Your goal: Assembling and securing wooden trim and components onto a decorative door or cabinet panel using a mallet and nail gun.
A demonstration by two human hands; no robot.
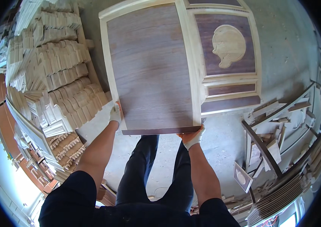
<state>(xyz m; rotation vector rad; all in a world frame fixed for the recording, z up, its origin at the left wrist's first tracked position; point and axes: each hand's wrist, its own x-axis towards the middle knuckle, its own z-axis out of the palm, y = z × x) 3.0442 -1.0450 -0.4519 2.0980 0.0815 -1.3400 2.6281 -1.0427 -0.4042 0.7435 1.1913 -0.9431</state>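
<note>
A large wooden furniture piece fills the upper middle, with a broad brown-grey panel set in a pale wood frame. To its right, seemingly part of the same piece, is a framed section with a pale rounded carving on dark wood. My left hand, in a white glove, is closed on the left edge near the close corner. My right hand, also gloved in white, wraps the near edge at the right corner, its orange-looking fingers at the dark end strip. The undersides of both grips are hidden.
Stacked pale shaped wood parts rise close on the left. At the right, a dark frame rack holds loose boards and offcuts. A small framed panel leans by it. Grey concrete floor shows around my legs.
</note>
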